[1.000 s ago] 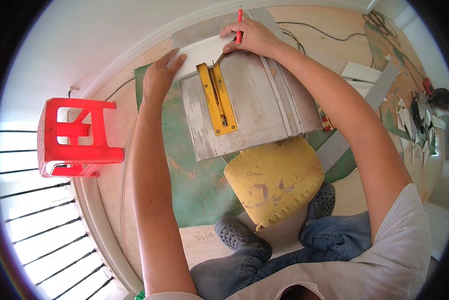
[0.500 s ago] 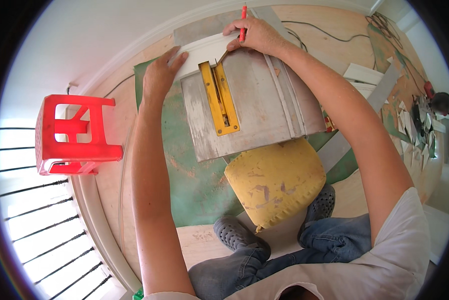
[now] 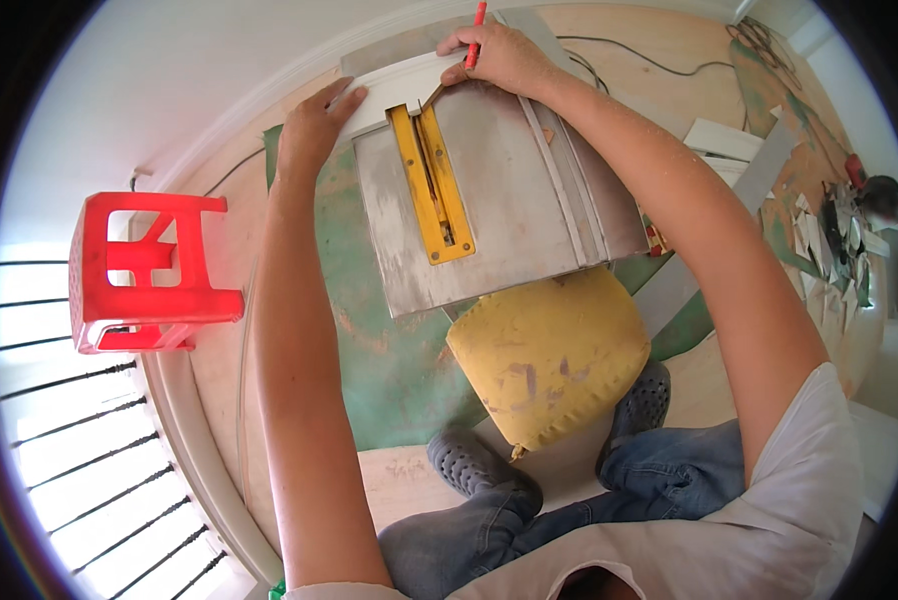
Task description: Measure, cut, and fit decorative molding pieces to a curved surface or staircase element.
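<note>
A white trim board (image 3: 399,86) lies across the far end of a grey metal saw table (image 3: 514,200). It reaches over the top of the yellow slotted insert plate (image 3: 450,200). My left hand (image 3: 309,130) grips the board's left end, with thumb and fingertips on its face. My right hand (image 3: 509,62) pinches the board's right end between thumb and fingers. A red pencil (image 3: 476,35) is also tucked between the right fingers, pointing up. Beside the right thumb a thin dark piece slants at the slot; I cannot tell what it is.
A yellow stuffed sack (image 3: 554,360) sits against the saw's near side, between my shoes. A red plastic stool (image 3: 159,270) lies on its side at left, by a railing (image 3: 89,430). Green sheeting (image 3: 379,370) covers the floor. Cables, white offcuts (image 3: 724,142) and a tool (image 3: 881,205) are at right.
Both hands, the board and the saw table appear slightly higher and further left in the view. The hold on the board and pencil looks the same.
</note>
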{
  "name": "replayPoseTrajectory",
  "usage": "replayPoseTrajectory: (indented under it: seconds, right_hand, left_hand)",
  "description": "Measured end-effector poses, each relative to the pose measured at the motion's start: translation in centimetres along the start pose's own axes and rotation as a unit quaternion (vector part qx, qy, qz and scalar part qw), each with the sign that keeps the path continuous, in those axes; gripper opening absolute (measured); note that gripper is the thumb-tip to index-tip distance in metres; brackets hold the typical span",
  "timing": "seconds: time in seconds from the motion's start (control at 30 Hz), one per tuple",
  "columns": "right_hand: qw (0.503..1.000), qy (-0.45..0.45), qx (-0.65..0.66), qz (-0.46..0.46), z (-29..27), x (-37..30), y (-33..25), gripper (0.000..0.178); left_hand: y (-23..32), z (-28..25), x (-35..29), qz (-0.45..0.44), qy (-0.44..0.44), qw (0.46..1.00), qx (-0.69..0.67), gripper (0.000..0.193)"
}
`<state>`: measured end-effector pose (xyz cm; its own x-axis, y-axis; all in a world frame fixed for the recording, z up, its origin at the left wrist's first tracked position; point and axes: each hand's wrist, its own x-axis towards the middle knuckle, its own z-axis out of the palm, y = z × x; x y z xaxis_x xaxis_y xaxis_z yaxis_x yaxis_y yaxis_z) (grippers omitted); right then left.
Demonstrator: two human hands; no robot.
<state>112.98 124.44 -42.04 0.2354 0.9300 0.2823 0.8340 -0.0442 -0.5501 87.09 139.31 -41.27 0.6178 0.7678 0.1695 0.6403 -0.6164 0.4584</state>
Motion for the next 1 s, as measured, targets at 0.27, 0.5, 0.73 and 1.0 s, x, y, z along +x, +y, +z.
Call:
replayPoseTrajectory:
  seconds: [0.27, 0.5, 0.73, 1.0]
  right_hand:
    - [0.987, 0.094, -0.032, -0.126, 0.8, -0.3, 2.0, 0.056]
    - [0.987, 0.081, -0.015, -0.141, 0.6, -0.9, 1.2, 0.054]
    - [0.988, 0.062, -0.023, -0.139, 0.5, -0.6, 1.3, 0.056]
    - [1.0, 0.02, -0.003, -0.024, 0.3, 0.0, 0.1, 0.047]
  left_hand:
    - [0.7, 0.1, -1.0, -0.022, -0.02, 1.0, 0.002, 0.062]
    - [0.8, -0.2, -2.3, -0.031, -0.015, 0.999, 0.012, 0.061]
    - [0.4, -0.2, -2.3, -0.006, -0.004, 1.0, 0.008, 0.061]
    - [0.2, -0.2, -0.4, -0.021, -0.004, 1.0, -0.012, 0.062]
